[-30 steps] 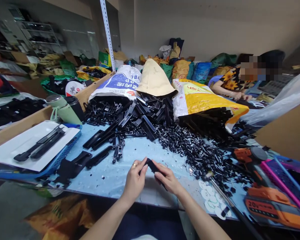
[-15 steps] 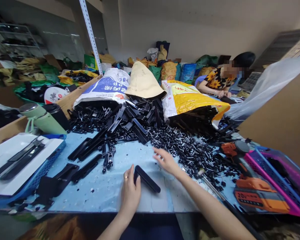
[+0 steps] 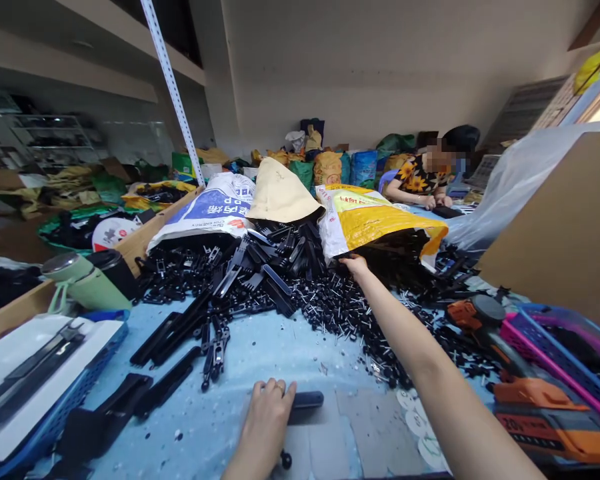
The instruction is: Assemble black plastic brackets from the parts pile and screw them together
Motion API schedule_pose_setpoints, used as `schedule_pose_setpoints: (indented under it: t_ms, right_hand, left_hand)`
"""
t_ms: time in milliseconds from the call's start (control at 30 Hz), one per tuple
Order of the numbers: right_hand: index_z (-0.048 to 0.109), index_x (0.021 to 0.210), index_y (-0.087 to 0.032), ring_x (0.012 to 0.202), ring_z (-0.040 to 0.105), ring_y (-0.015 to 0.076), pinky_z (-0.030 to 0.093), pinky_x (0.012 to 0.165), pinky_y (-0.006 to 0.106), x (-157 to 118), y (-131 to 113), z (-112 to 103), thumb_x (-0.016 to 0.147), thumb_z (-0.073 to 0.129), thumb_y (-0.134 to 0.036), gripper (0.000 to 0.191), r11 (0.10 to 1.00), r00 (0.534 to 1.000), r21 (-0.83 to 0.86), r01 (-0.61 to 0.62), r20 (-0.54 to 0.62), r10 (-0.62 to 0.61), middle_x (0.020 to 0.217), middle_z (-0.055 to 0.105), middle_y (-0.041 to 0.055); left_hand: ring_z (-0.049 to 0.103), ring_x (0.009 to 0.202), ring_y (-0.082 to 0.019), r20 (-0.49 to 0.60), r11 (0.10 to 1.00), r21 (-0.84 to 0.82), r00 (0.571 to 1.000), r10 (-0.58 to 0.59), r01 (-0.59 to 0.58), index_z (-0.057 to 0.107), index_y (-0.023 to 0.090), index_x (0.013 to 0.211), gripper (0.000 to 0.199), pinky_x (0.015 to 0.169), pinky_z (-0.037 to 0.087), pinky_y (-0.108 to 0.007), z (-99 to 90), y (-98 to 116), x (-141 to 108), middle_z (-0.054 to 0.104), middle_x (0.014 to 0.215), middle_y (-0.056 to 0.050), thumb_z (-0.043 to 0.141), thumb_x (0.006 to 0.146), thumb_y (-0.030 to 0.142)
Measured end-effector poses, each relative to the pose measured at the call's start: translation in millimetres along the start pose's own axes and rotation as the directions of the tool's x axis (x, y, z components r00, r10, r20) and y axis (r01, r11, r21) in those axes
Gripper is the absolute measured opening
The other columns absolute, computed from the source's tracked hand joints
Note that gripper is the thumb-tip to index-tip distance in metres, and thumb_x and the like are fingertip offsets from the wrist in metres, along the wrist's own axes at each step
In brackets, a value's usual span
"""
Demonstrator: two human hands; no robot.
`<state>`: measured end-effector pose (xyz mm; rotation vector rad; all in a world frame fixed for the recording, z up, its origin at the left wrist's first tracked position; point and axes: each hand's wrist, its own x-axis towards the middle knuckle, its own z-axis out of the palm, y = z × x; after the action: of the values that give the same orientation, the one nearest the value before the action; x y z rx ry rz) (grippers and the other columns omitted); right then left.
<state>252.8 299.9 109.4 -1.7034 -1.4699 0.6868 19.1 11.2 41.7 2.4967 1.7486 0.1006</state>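
Note:
My left hand (image 3: 270, 417) is closed over a long black plastic handle (image 3: 307, 400) near the front edge of the table; the handle's rounded end sticks out to the right. A small black ball-shaped knob (image 3: 286, 460) shows beneath that hand. My right arm stretches far forward, and my right hand (image 3: 355, 265) is at the lower rim of the yellow and white sack (image 3: 375, 217), above loose black parts. Its fingertips are mostly hidden at the sack's dark mouth, so what they grip cannot be made out. Small black parts with metal pins (image 3: 337, 303) lie heaped below it.
A blue and white sack (image 3: 205, 207) and a beige sack (image 3: 283, 190) spill black parts. An orange cordless drill (image 3: 540, 413) and baskets (image 3: 575, 353) stand right. Left are a green cup (image 3: 87, 283) and a tray (image 3: 103, 373). Another person (image 3: 420, 180) sits behind.
My right hand has moved forward from above the table to the yellow sack's mouth. The left hand has turned palm down over the handle, which now lies more crosswise. The view has tilted upward.

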Motion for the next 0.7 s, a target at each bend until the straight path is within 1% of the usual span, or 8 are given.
schedule_pose_setpoints:
  t_ms: [133,200,300,367,433,500,600,700]
  right_hand:
    - [0.058,0.098,-0.011,0.066,0.058,0.0134,0.049,0.060,0.027,-63.1,21.6,-32.0,0.084,0.045,-0.027,0.026,0.985,0.982,0.163,-0.055,0.187,0.024,0.080,0.062,0.0068]
    - [0.059,0.099,-0.013,0.058,0.056,0.0116,0.047,0.055,0.024,-108.3,35.9,-45.1,0.079,0.049,-0.028,0.026,0.957,0.940,0.267,-0.116,0.340,0.019,0.070,0.061,0.0033]
    - [0.057,0.098,-0.016,0.047,0.050,0.0094,0.043,0.048,0.021,-174.5,51.9,-55.6,0.076,0.053,-0.039,0.032,0.877,0.748,0.359,-0.318,0.664,0.000,0.056,0.054,-0.0024]
    - [0.057,0.099,-0.017,0.051,0.051,0.0097,0.043,0.051,0.022,-208.8,55.8,-60.0,0.073,0.057,-0.044,0.038,0.906,0.599,0.283,-0.315,0.799,-0.041,0.062,0.056,-0.0021]
    - [0.054,0.108,-0.021,0.057,0.052,0.0111,0.043,0.055,0.023,-232.4,55.0,-63.6,0.071,0.060,-0.045,0.045,0.970,0.475,0.166,-0.175,0.878,-0.064,0.072,0.059,-0.0008]
    - [0.051,0.115,-0.024,0.062,0.054,0.0132,0.042,0.058,0.024,-246.4,52.3,-65.0,0.075,0.055,-0.046,0.046,0.996,0.421,0.070,0.049,0.903,-0.084,0.078,0.060,0.0004]
    - [0.053,0.114,-0.025,0.076,0.057,0.0182,0.041,0.068,0.027,-255.9,49.6,-59.8,0.080,0.046,-0.050,0.043,0.936,0.445,-0.021,0.352,0.883,-0.148,0.086,0.062,0.0040]
    - [0.056,0.108,-0.024,0.078,0.058,0.0204,0.039,0.067,0.028,-258.7,48.4,-49.3,0.082,0.042,-0.052,0.041,0.846,0.455,-0.109,0.523,0.875,-0.169,0.085,0.064,0.0054]
  left_hand:
    - [0.049,0.093,-0.024,0.036,0.993,-0.111,0.999,-0.022,0.026,0.048,0.021,0.119,0.042,0.080,0.036,-0.040,-2.9,1.1,-2.9,0.057,0.100,-0.010,0.045,0.078,0.012]
    - [0.048,0.097,-0.024,0.032,0.977,-0.211,0.999,0.017,-0.010,0.044,0.022,0.122,0.043,0.082,0.036,-0.038,-2.2,5.6,1.2,0.054,0.106,-0.009,0.047,0.079,0.020]
    - [0.048,0.094,-0.021,0.040,0.955,-0.289,0.996,0.078,-0.063,0.049,0.022,0.114,0.033,0.080,0.037,-0.035,2.2,11.4,9.9,0.056,0.101,-0.007,0.043,0.082,0.019]
    - [0.048,0.092,-0.021,0.032,0.953,-0.293,0.996,0.086,-0.073,0.052,0.021,0.109,0.029,0.080,0.037,-0.035,4.9,11.5,13.9,0.056,0.096,-0.006,0.041,0.083,0.018]
    - [0.048,0.092,-0.021,0.019,0.951,-0.298,0.995,0.094,-0.084,0.050,0.021,0.111,0.029,0.080,0.037,-0.035,5.2,9.0,15.3,0.055,0.097,-0.007,0.041,0.083,0.019]
    - [0.047,0.092,-0.021,0.021,0.945,-0.309,0.993,0.114,-0.102,0.048,0.020,0.114,0.031,0.081,0.037,-0.034,3.2,6.2,15.0,0.055,0.098,-0.007,0.041,0.084,0.021]
    - [0.047,0.094,-0.020,0.033,0.943,-0.313,0.991,0.130,-0.113,0.047,0.020,0.114,0.030,0.082,0.036,-0.035,-1.5,5.0,13.8,0.054,0.099,-0.006,0.038,0.086,0.022]
    - [0.047,0.094,-0.020,0.046,0.945,-0.307,0.989,0.138,-0.118,0.047,0.021,0.114,0.030,0.082,0.036,-0.035,-4.6,7.0,13.8,0.054,0.101,-0.007,0.036,0.087,0.023]
